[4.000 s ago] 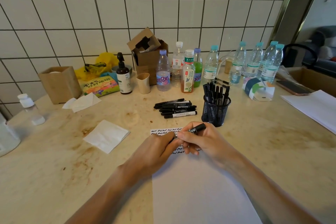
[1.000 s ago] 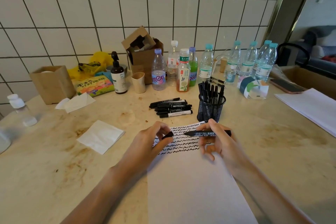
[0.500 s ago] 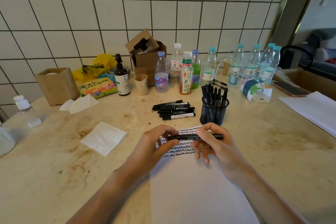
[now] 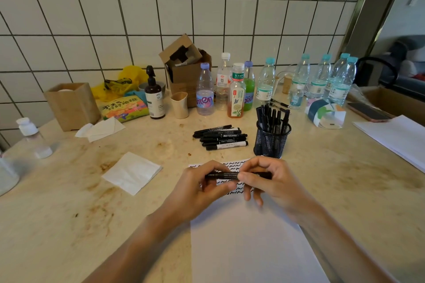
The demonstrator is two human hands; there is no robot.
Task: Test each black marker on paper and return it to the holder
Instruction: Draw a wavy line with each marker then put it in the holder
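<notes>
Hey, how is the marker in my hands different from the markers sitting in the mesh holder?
The marker in hand lies level, pinched by the left hand and right hand; the markers in the holder stand upright, untouched. The marker in hand hangs over the paper with its wavy lines; the markers in the holder sit inside the mesh holder beyond the sheet. All have black bodies.

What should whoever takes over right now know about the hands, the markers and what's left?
Left hand and right hand both grip one black marker, held level over the squiggle-covered top of the paper; it looks capped.
Mesh holder stands beyond the paper with several markers upright in it.
Loose pile of markers lies on the table left of the holder.
Done: many squiggle rows drawn.
Left: drop this marker in the holder, then probably test the loose pile.
</notes>
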